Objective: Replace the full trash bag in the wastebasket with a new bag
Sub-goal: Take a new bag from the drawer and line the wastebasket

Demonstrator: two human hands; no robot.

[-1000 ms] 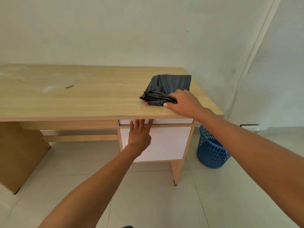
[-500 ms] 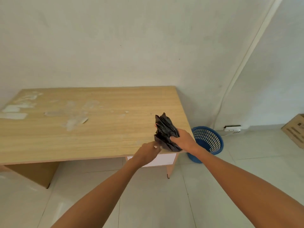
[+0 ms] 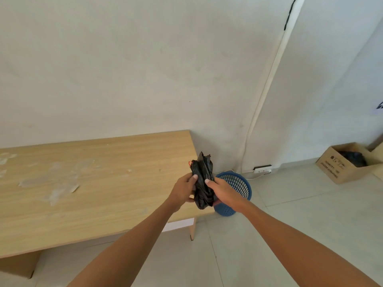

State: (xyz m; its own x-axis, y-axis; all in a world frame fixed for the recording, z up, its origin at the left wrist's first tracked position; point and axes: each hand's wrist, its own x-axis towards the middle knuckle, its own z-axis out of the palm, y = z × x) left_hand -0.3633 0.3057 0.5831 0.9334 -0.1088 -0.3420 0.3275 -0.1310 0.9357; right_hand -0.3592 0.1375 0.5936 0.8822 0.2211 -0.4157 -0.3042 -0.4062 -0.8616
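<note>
Over the right edge of the pale wooden surface [image 3: 124, 162], the left grip [image 3: 183, 190] curled fingers and thumb round one side of a crumpled black plastic trash bag [image 3: 202, 175], which stood upright in the air. The right grip [image 3: 224, 192] clasped the other side. A second earlier the bag lay flat on the surface under the right grip alone. There were two grips, one bag, one blue mesh plastic wastebasket [image 3: 238, 184] on the floor, and one brown cardboard box [image 3: 339, 164].

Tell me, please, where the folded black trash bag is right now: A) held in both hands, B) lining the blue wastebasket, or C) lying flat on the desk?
A: the left hand and the right hand both grip the bunched black trash bag in the air.
</note>
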